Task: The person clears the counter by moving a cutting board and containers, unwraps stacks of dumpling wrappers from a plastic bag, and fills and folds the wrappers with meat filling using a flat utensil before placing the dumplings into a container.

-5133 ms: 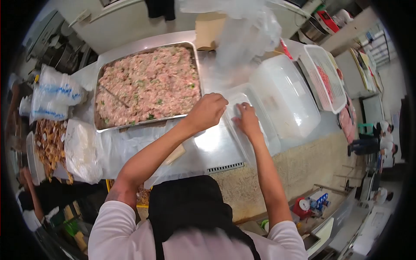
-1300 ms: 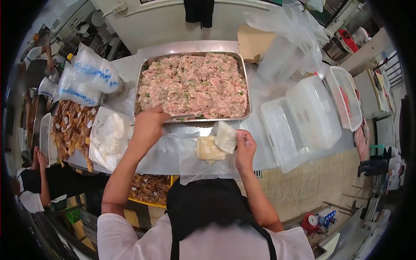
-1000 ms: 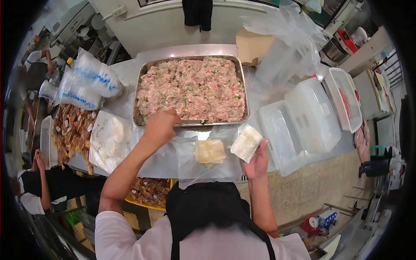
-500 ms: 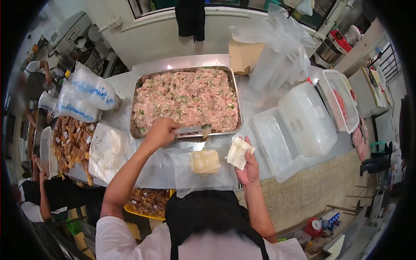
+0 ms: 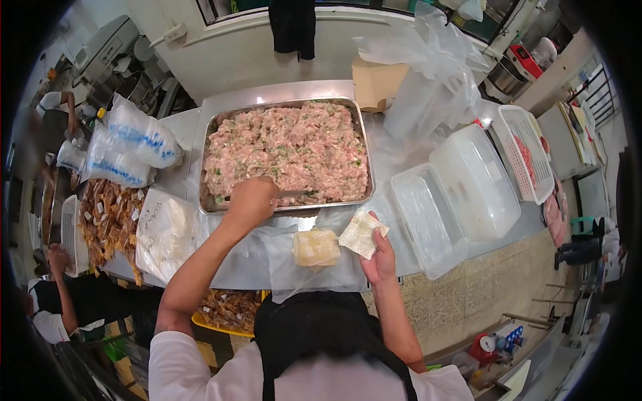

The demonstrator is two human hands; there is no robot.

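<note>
My left hand (image 5: pixel 253 200) is closed around a flat-bladed spreader (image 5: pixel 294 193), over the near edge of a metal tray (image 5: pixel 368 144). The blade lies against the ground meat filling (image 5: pixel 287 147), pink with green flecks, that fills the tray. My right hand (image 5: pixel 380 260) pinches a thin, pale square wrapper (image 5: pixel 360 232) by its right side, palm up. Just left of that hand, a stack of yellowish square wrappers (image 5: pixel 316 248) sits on a clear plastic sheet (image 5: pixel 277 267). The wrapper in my hand carries no visible filling.
Clear plastic containers (image 5: pixel 428 220) stand at the right, with a white basket (image 5: pixel 528 154) beyond. At the left are bagged plastic cups (image 5: pixel 144 137), a white bag (image 5: pixel 167 234) and brown packaged pieces (image 5: pixel 110 214). A co-worker's arm (image 5: pixel 60 281) is at the far left.
The spreader, earlier at the tray's near rim with a clump at its tip, now rests against the meat. My right hand has shifted slightly left and tilted the wrapper toward the stack.
</note>
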